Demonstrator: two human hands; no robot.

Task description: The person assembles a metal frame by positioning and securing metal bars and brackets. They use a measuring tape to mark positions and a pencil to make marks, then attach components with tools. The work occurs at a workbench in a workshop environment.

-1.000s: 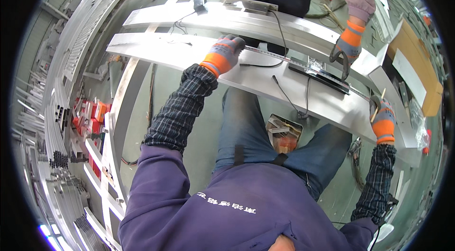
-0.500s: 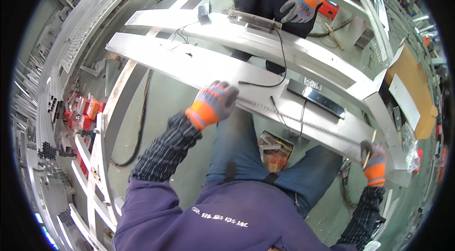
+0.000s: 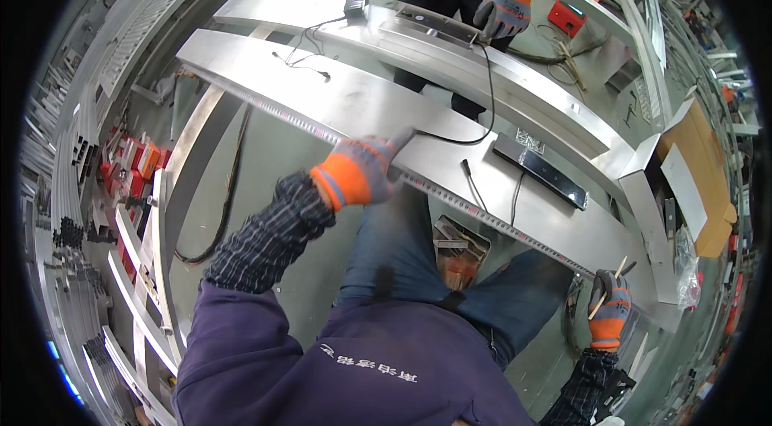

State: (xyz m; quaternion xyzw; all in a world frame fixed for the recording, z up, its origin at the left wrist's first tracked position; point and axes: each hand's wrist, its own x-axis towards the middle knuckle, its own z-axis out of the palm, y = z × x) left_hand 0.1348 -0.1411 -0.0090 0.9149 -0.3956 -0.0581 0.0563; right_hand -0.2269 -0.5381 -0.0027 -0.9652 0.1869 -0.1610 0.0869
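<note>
A long silvery metal beam [image 3: 362, 108] lies across in front of me, with a measuring tape [image 3: 450, 199] stretched along its near edge. My left hand [image 3: 359, 170], in a grey and orange glove, is at the beam's near edge with its fingers closed over the tape; the fingertips are slightly blurred. At the beam's right end, my right hand [image 3: 611, 305] is closed around a thin pencil-like wooden stick [image 3: 619, 267]. The tape runs up to this hand; whether the fingers also grip it is hidden.
Across from me, a co-worker's gloved hands [image 3: 507, 6] are at a second beam [image 3: 555, 100] bearing a metal fixture [image 3: 434, 24]. A black rectangular device [image 3: 539, 171] and loose cables [image 3: 474, 185] lie on my beam. An open cardboard box [image 3: 698, 177] stands right; a tool bin [image 3: 461, 253] sits between my legs.
The tape now stretches visibly along the beam's left part. My right hand has moved slightly left and down. The co-worker's hands have come down to the far beam and its fixture.
</note>
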